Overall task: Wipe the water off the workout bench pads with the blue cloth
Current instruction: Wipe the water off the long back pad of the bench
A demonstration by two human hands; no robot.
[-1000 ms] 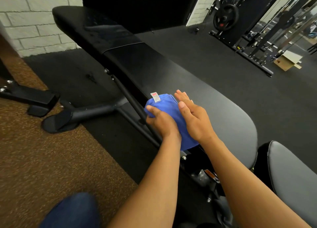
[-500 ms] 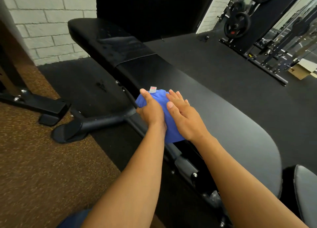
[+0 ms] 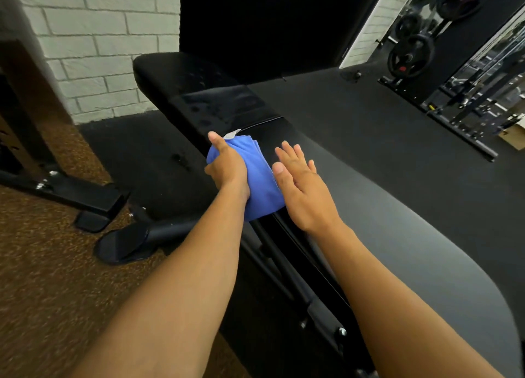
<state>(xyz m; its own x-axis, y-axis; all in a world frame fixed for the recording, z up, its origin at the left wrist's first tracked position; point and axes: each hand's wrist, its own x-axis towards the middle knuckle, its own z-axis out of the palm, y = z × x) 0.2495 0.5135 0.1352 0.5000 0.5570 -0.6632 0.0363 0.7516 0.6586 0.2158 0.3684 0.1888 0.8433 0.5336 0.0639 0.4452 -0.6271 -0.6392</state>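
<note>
Blue cloth (image 3: 260,178) bunched under left hand (image 3: 227,167) fingers gripping it on bench pad (image 3: 369,207), right hand (image 3: 304,190) fingers straight just beside cloth.

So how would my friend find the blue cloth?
Start at the long black bench by the white brick wall. At its near-side edge, just before the pad seam, the left hand holds a bunched blue cloth. It is the only blue thing there.

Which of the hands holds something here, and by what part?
The left hand grips the blue cloth by its bunched left side; the right hand holds nothing.
</note>
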